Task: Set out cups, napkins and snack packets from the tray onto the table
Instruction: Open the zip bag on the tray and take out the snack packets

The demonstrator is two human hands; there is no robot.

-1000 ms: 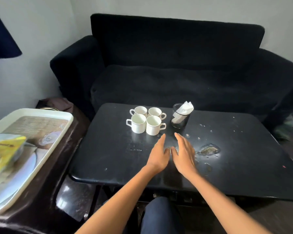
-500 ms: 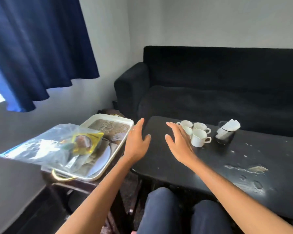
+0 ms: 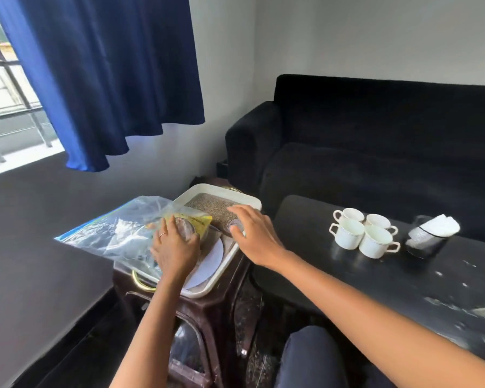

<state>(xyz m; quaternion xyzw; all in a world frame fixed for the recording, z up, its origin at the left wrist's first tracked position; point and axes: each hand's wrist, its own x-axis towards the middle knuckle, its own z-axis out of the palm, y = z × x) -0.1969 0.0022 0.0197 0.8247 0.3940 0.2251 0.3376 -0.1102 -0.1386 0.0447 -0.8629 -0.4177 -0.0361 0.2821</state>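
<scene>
The left hand (image 3: 175,249) lies on the snack packet (image 3: 192,224) inside the clear bag (image 3: 118,233) on the tray (image 3: 224,191), fingers loosely curved over it; whether they grip I cannot tell; the right hand (image 3: 254,232) hovers spread at the tray's 3 o'clock edge; the slack bag overhangs at 9 o'clock and could slip off; four cups (image 3: 361,233) and napkins (image 3: 437,226) already stand on the table (image 3: 305,219).

A home sitting room: black sofa (image 3: 375,141), low table (image 3: 403,275) before it, blue curtain (image 3: 109,79) at the window.

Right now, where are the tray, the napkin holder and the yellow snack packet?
tray (image 3: 251,203), head view, on its far right rim.
napkin holder (image 3: 427,242), head view, on its dark front wall, below the napkins.
yellow snack packet (image 3: 201,220), head view, on its right end, inside the clear bag.
</scene>
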